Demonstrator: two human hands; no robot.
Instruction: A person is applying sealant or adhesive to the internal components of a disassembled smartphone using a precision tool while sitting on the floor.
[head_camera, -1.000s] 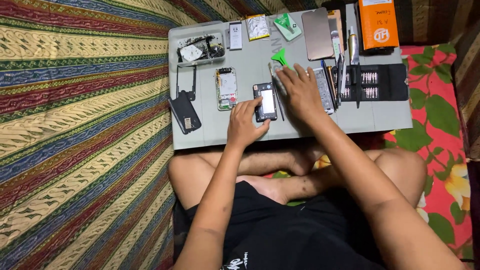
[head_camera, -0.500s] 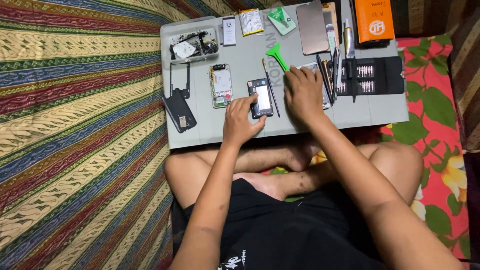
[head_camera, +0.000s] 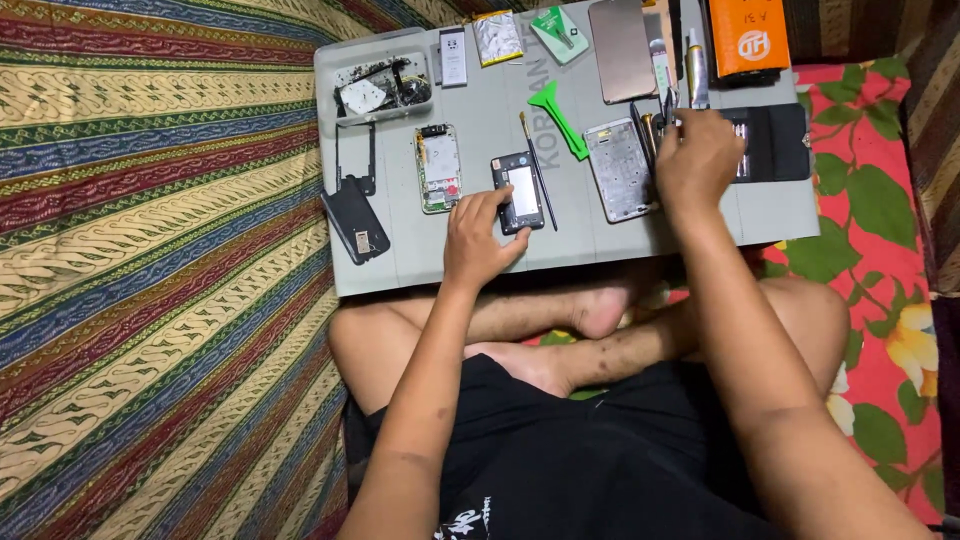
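I sit cross-legged behind a grey work mat. My left hand rests on the mat, with thumb and fingers holding the lower edge of a small opened black phone body. My right hand is further right, fingers closed around thin tools at the open black tool case; what exactly it grips is hidden by the fingers. A silver phone frame lies between the hands. A thin metal tool lies beside the black phone body.
On the mat lie a green pry tool, a circuit board in its frame, a black back cover, a clear parts tray, a battery, a brown phone panel and an orange box. Striped fabric lies left, floral cloth right.
My right hand left the black phone body and moved right and up to the tool case. My left hand stayed on the phone. The view shifted so the mat sits higher.
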